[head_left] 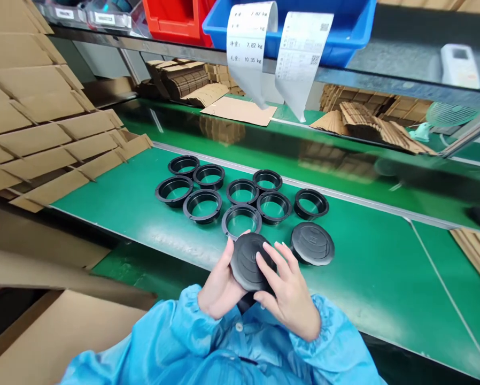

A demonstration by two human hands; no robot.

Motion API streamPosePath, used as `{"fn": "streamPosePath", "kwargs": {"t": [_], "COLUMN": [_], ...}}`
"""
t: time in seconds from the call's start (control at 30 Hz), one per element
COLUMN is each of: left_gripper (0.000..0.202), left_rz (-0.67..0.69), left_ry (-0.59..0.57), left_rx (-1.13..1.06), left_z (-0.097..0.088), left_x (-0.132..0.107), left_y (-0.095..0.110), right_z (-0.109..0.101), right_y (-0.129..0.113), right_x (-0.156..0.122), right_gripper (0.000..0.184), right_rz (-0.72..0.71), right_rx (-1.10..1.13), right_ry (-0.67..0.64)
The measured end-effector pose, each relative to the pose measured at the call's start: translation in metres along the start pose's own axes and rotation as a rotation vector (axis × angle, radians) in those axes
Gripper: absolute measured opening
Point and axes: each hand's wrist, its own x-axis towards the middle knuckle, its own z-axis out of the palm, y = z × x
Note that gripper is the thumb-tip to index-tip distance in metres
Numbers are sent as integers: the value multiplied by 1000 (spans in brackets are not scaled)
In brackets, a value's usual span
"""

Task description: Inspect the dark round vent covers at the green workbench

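Both my hands hold one round black plastic cap (248, 259) close to my chest. My left hand (221, 286) cups its left edge from below, fingers curled. My right hand (290, 291) grips the right side, fingers pressed across its face. Just beyond the cap, several open black plastic rings (202, 204) sit in rows on the green table (364, 267). A second black cap (312, 243) lies flat to the right of my hands. My sleeves are light blue.
Flat cardboard sheets (43, 128) are stacked at the left, and a cardboard box (63, 331) stands below. A shelf above carries a blue bin (344, 27) and a red bin (176, 21), with paper labels (248, 48) hanging down. More cardboard (368, 123) lies behind.
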Motion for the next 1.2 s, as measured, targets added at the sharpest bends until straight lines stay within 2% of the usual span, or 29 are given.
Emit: {"fn": "streamPosePath", "kwargs": {"t": [0.2, 0.27, 0.33, 0.4, 0.47, 0.5, 0.53, 0.6, 0.67, 0.73, 0.83, 0.93, 1.0, 1.1, 1.2], "left_gripper": [49, 50, 51, 53, 52, 50, 47, 41, 39, 37, 34, 33, 33, 34, 31], "left_rz": [-57, -50, -42, -36, -30, -28, -33, -58, -78, -88, -97, -99, -95, -55, 66], "left_ry": [-47, -67, -96, -132, -168, -177, -178, -152, -110, -85, -69, -48, -26, -23, -57], "left_rx": [30, 52, 98, 200, 379, 478, 566, 679, 713, 722, 726, 742, 790, 967, 1215], "left_z": [22, 31, 37, 37, 32, 29, 26, 20, 16, 13, 10, 6, 4, 4, 11], "left_x": [8, 12, 17, 21, 25, 27, 28, 31, 33, 35, 38, 40, 41, 44, 47], "left_y": [-13, -15, -16, -15, -15, -16, -17, -19, -21, -21, -19, -16, -17, -21, -22], "right_z": [-28, -38, -49, -62, -73, -76, -78, -77, -71, -62, -53, -55, -61, -63, -52], "right_y": [4, 9, 25, 59, 106, 131, 155, 193, 215, 223, 222, 220, 221, 221, 223], "right_x": [22, 30, 39, 51, 64, 70, 75, 83, 87, 87, 84, 85, 91, 104, 112], "right_gripper": [117, 118, 113, 105, 100, 98, 97, 95, 94, 95, 100, 98, 89, 70, 65], "right_rz": [77, 35, 25, 100, 281, 389, 471, 539, 535, 526, 534, 550, 558, 565, 585], "right_rx": [41, 39, 21, -59, -225, -319, -384, -448, -459, -463, -474, -478, -480, -509, -535], "right_ry": [-165, -194, -175, -79, 50, 56, 8, -98, -168, -207, -257, -293, -284, -212, -250]}}
